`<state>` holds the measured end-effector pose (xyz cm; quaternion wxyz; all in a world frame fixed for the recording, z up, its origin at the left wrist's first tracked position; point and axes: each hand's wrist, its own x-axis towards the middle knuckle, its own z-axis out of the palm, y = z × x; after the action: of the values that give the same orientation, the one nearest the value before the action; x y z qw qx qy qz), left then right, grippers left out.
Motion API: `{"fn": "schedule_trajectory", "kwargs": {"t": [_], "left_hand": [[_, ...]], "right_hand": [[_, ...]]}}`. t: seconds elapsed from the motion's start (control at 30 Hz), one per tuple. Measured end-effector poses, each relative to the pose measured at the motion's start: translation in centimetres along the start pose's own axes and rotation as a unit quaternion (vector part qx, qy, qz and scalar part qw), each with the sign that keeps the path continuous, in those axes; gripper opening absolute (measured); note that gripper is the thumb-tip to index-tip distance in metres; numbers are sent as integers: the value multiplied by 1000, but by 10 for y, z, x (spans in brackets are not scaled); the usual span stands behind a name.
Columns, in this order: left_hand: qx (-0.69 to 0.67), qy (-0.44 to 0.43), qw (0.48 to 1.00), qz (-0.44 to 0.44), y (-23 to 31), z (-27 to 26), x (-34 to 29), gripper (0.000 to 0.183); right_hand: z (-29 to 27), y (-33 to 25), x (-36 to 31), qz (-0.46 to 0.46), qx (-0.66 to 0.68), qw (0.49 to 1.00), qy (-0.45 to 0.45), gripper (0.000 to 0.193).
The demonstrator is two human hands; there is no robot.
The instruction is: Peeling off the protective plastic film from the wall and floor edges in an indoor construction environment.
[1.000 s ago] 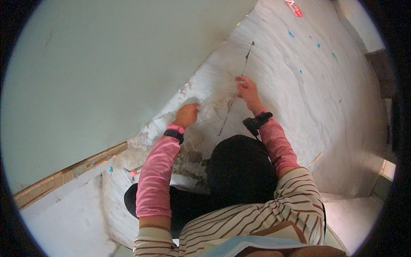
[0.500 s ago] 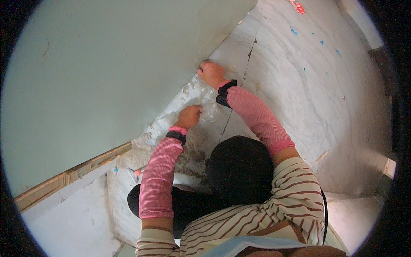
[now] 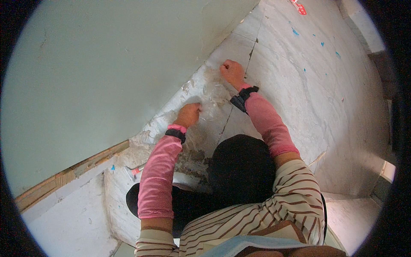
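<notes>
My left hand [image 3: 188, 115] is closed low by the base of the green wall, its fingertips pinched at the edge of a crumpled sheet of clear plastic film [image 3: 217, 93]. That film lies on the grey-white marbled floor between my two hands. Farther off and to the right, my right hand [image 3: 233, 73] makes a fist over the floor, near a dark tile joint. What its curled fingers hold, if anything, is hidden. White flakes and dusty residue [image 3: 188, 85] line the foot of the wall.
The pale green wall [image 3: 98, 77] fills the left side, with a strip of bare wood [image 3: 72, 172] along its lower edge. A red-handled scraper-like tool [image 3: 136, 170] lies beside my left forearm. Blue scraps [image 3: 295, 31] and a red label [image 3: 301, 8] are on the floor.
My right hand has drawn away from the wall's base, moving right over the floor, still closed. The left hand has stayed nearly in place by the plastic film.
</notes>
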<state>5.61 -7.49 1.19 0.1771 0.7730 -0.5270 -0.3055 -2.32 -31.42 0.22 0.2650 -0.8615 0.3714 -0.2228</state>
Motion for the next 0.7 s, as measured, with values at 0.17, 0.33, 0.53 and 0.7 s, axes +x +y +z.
{"fn": "schedule_trajectory", "kwargs": {"t": [0.17,0.33,0.53,0.7], "left_hand": [[26,-2,1000,12,-10,5,1,17],[-2,30,999,30,-20,9,-2,20],[-1,18,1000,17,-2,6,-1,18],[8,29,1000,-2,-8,4,-5,17]], "right_hand": [[-16,26,-10,22,18,999,-28,22],[9,-8,7,-52,79,994,-57,30],[42,-21,41,-40,5,998,-39,21],[45,-35,44,-28,-10,998,-57,18]]}}
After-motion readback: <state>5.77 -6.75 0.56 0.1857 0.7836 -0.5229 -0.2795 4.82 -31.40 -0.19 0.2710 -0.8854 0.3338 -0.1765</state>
